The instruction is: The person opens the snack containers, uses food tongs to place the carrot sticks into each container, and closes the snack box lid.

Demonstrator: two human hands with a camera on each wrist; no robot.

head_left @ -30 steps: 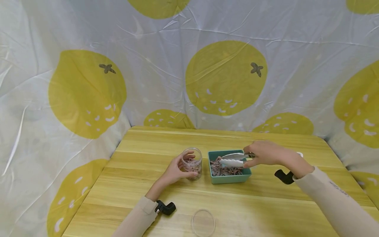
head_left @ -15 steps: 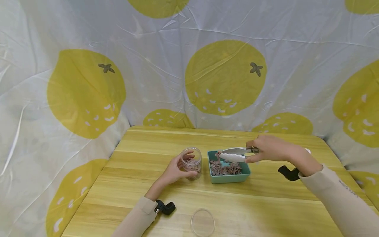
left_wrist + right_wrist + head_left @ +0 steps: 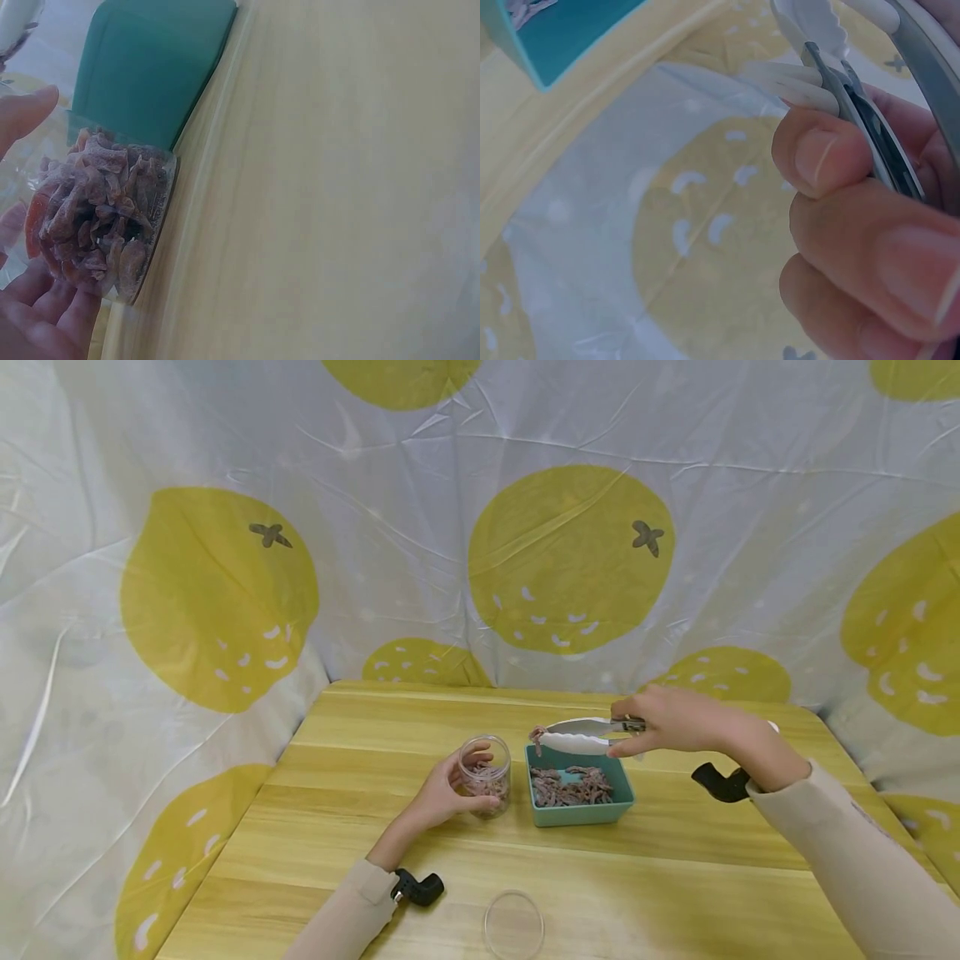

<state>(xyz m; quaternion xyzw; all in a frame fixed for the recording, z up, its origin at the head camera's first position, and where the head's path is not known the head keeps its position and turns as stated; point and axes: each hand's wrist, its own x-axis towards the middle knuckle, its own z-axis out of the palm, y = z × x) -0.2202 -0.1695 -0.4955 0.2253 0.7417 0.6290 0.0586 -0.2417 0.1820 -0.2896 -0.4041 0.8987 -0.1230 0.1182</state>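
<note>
My left hand (image 3: 442, 791) grips a clear jar (image 3: 486, 781) that stands on the table. Inside it, brownish-purple dried strips with a whitish coating (image 3: 105, 214) fill the lower part, seen closely in the left wrist view. My right hand (image 3: 675, 720) grips metal tongs with white scalloped tips (image 3: 577, 743) and holds them above a teal rectangular box (image 3: 585, 814). Between the tong tips hangs a small clump of strips (image 3: 537, 737), over the box's left back corner. More strips (image 3: 573, 787) lie in the box, just right of the jar.
A round transparent lid (image 3: 513, 925) lies on the wooden table (image 3: 390, 893) near its front edge. Behind and beside the table hangs a white curtain (image 3: 397, 527) with large yellow fruit prints. Black camera mounts (image 3: 420, 888) sit at both wrists.
The tongs have risen out of the box with a clump of strips and shifted left toward the jar. My left hand and the jar have stayed in place.
</note>
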